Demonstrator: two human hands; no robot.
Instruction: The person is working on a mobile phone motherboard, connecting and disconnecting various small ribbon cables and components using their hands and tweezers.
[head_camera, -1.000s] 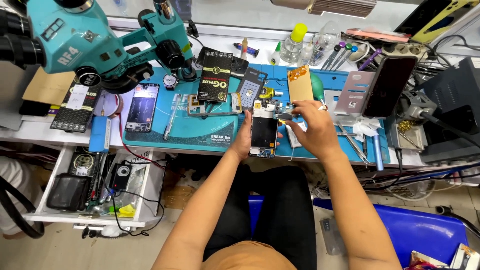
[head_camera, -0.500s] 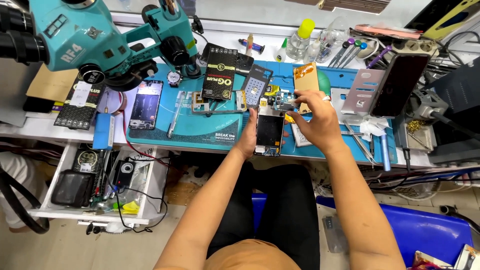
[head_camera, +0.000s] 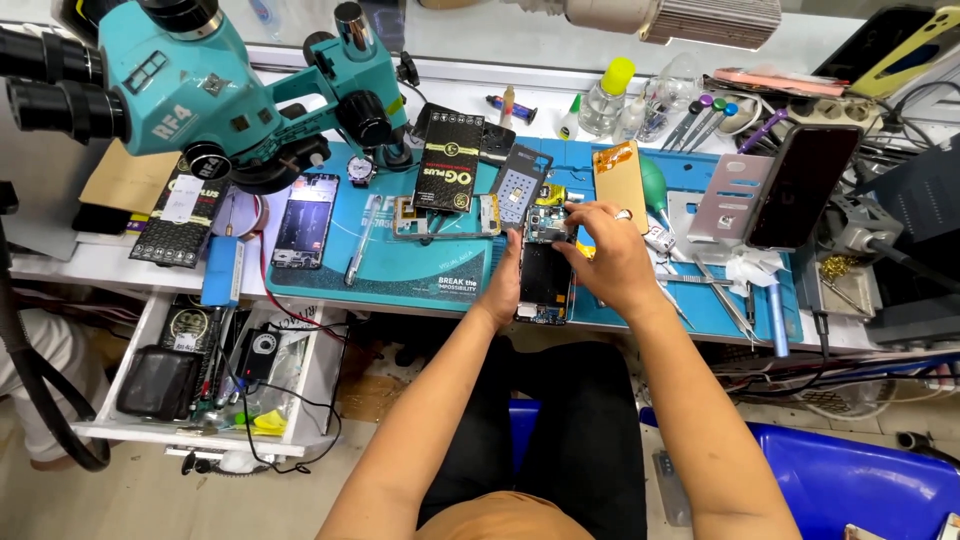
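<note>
Our left hand (head_camera: 503, 288) steadies the opened phone (head_camera: 545, 275) on the blue mat (head_camera: 400, 270); right hand (head_camera: 608, 258) fingers pinch narrowly at its top.

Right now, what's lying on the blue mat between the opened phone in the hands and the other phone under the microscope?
In the head view, a silver pen-like tool and a phone frame lie between the opened phone and the other phone.
</note>
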